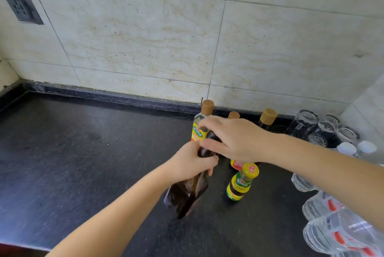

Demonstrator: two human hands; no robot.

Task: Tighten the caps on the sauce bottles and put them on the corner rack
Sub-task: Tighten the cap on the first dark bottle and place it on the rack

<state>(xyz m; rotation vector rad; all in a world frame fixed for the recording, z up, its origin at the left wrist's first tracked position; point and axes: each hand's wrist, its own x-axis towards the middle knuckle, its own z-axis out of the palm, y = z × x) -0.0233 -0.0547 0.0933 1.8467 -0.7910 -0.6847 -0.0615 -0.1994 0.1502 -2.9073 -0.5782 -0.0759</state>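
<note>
Above the dark counter (83, 153), the left hand (190, 164) is clamped around the middle of a tilted dark sauce bottle (188, 193), while the right hand (232, 139) closes over its top, hiding the cap, with more bottles (242, 183) standing just beyond and to the right.

I see open surface (83, 142) to the left; on the right, upturned glasses (324, 128) and water bottles (332, 215) block my way.
</note>
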